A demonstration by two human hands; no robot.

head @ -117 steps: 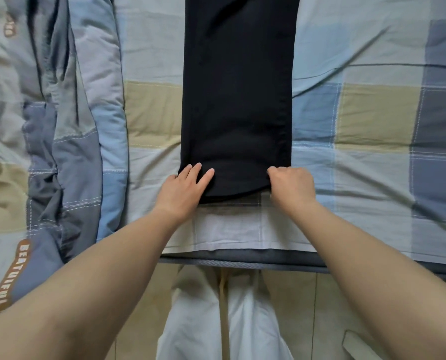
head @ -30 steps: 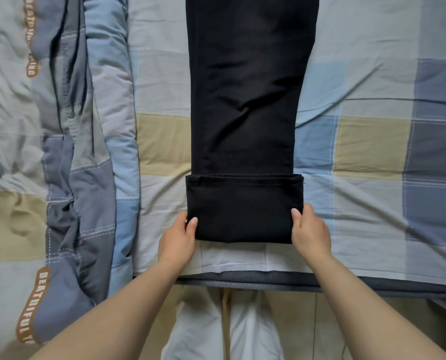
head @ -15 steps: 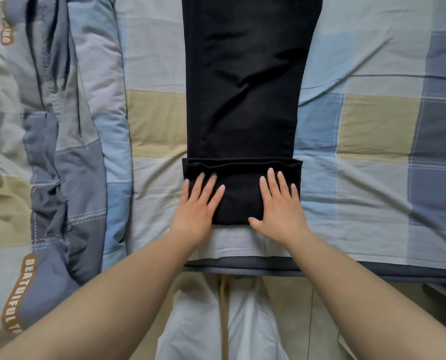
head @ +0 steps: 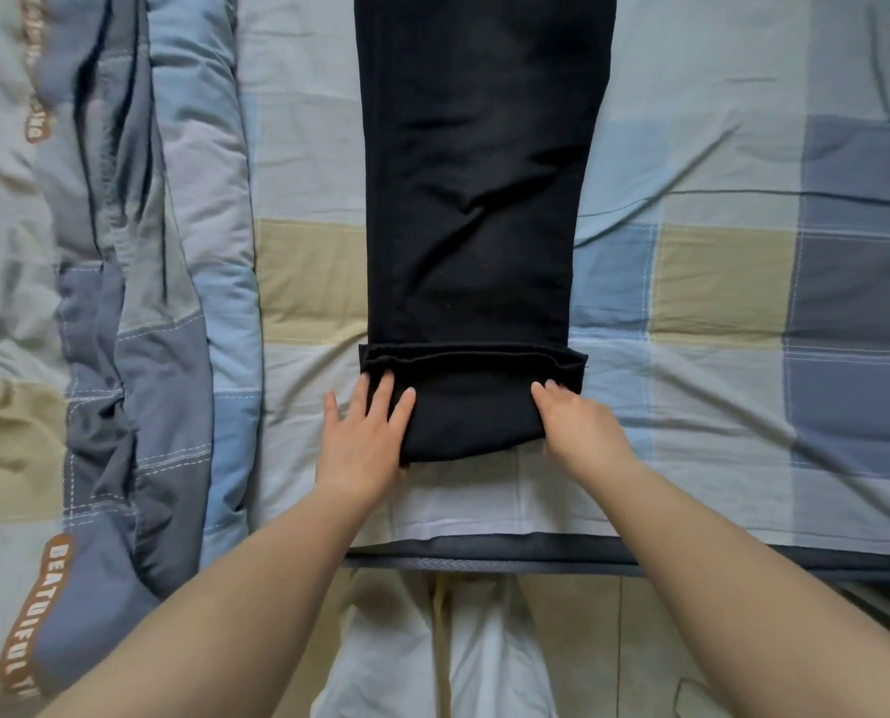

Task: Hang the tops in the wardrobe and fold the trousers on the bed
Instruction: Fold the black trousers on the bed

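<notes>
— One pair, black trousers point(head: 476, 199), laid lengthwise on the checked bed point(head: 717, 282); hem end turned up once. Step?
— Folding (first turn being pressed flat). Left hand point(head: 362, 443) laid on the fold's left corner, fingers straight and spread; right hand point(head: 580, 427) set at its right edge, fingers nearly straight, nothing gripped.
— Next?
— Both corners to be gripped, the fold rolled onward evenly.
</notes>
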